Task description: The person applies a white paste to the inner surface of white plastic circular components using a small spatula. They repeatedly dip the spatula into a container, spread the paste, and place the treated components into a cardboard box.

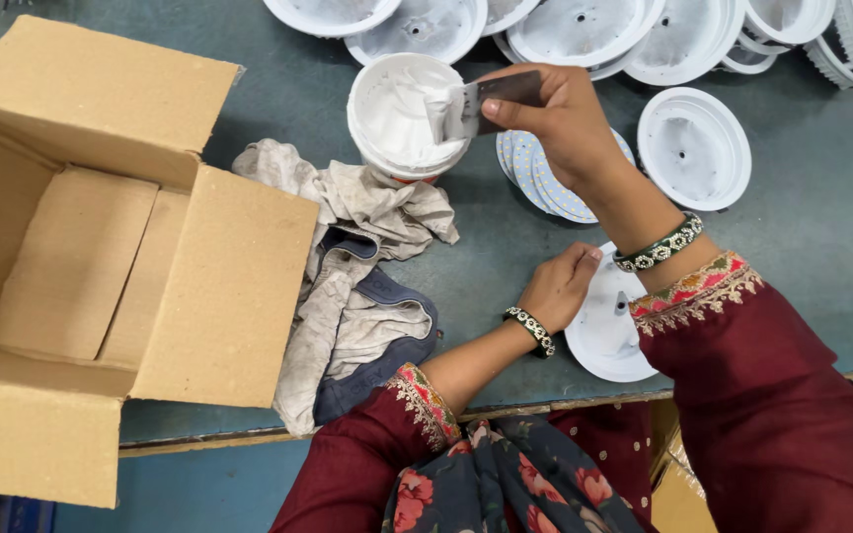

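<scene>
My right hand (557, 111) pinches a small dark flat scraper (502, 96) whose tip, coated in white paste, dips into a round white tub of paste (399, 116). My left hand (559, 286) rests with curled fingers on the edge of a white round lamp housing (599, 336) lying near the table's front edge. Just under my right hand lies a small stack of round white LED discs (545, 188) with yellow dots. Both wrists wear beaded bangles.
An open cardboard box (101, 257) fills the left side. A crumpled grey and blue rag (357, 286) lies between the box and my left arm. Several white round housings (584, 30) line the far edge, and one more housing (693, 148) sits at right.
</scene>
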